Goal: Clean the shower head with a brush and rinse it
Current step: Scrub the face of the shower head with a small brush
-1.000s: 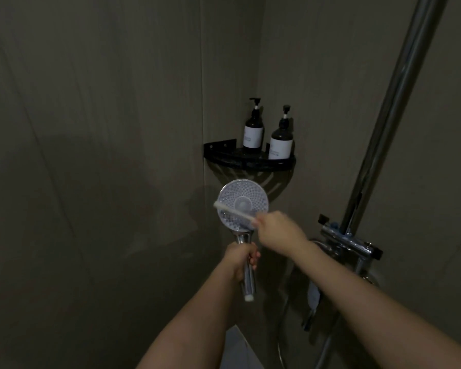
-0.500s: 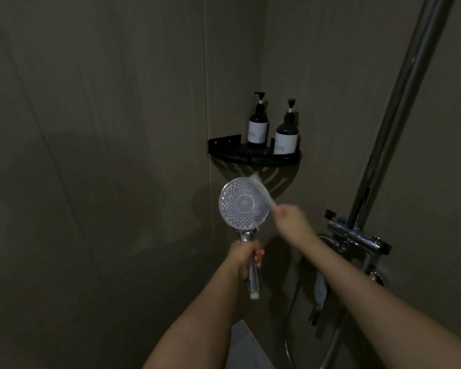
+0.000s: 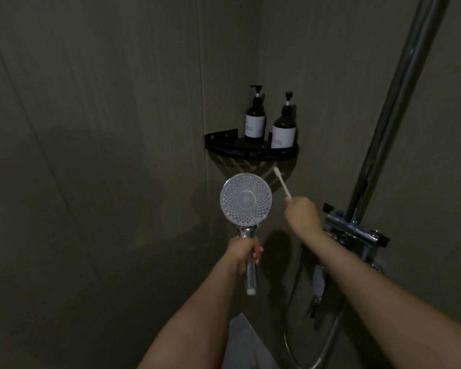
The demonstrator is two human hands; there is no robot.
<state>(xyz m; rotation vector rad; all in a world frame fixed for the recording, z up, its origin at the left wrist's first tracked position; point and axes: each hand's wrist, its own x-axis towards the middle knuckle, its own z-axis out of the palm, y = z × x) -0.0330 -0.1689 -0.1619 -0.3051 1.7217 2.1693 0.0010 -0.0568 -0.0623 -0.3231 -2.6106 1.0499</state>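
Light: dim throughout; the shower corner reads in greys, and the labels on the bottles cannot be read.
Cut off: the chrome riser pipe (image 3: pixel 399 97) runs out of the top edge at 1 o'clock; the hose (image 3: pixel 294 350) loops out of the bottom edge at 5 o'clock; both forearms leave the frame at the bottom.
Hidden: the lower handle of the brush (image 3: pixel 282 182) sits inside the right fist; the left palm covers the middle of the shower head's handle.
Shower head: the shower head (image 3: pixel 246 198) stands upright at centre frame, round nozzle face toward the camera, chrome handle pointing down.
Left hand: the left hand (image 3: pixel 244 253) has its fingers wrapped round the chrome handle, at 6 o'clock from the face.
Right hand: the right hand (image 3: pixel 301 213) grips the brush in a curled fist, at 3 o'clock from the face; bristle end tilted up toward 11 o'clock, apart from the face.
Change: half a second ago the brush lay against the face's upper right rim; it now stands clear to the right, and the right hand has drawn away with it.
Background: two pump bottles (image 3: pixel 283 126) on a black corner shelf (image 3: pixel 250 150) at 12 o'clock; mixer valve (image 3: pixel 357 230) at 3 o'clock.
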